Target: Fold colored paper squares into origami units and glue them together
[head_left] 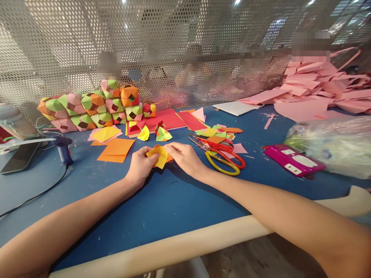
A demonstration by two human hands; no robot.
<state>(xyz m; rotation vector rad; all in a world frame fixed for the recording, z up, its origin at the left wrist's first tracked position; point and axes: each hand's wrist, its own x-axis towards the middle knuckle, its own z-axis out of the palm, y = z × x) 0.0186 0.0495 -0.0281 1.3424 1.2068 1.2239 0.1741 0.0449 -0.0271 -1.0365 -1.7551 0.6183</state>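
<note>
Between my two hands is a folded paper piece (160, 157), yellow on top with orange showing around it. My left hand (141, 163) pinches its left side, thumb on the yellow face. At the upper right edge, the closed fingers of my right hand (185, 156) grip the same piece. Just beyond lie a small folded yellow piece (143, 133) and a green-and-red folded piece (163, 133). Scissors with yellow handles (223, 164) and scissors with red handles (239, 159) rest to the right of my right hand.
Folded paper balls (92, 103) are stacked along the perforated screen (162, 23). Orange sheets (117, 150) and red sheets (165, 119) lie in front. A glue gun (63, 148) with a cord stands left. Rightward are a magenta power strip (294, 160), a plastic bag (339, 144) and pink paper strips (307, 85).
</note>
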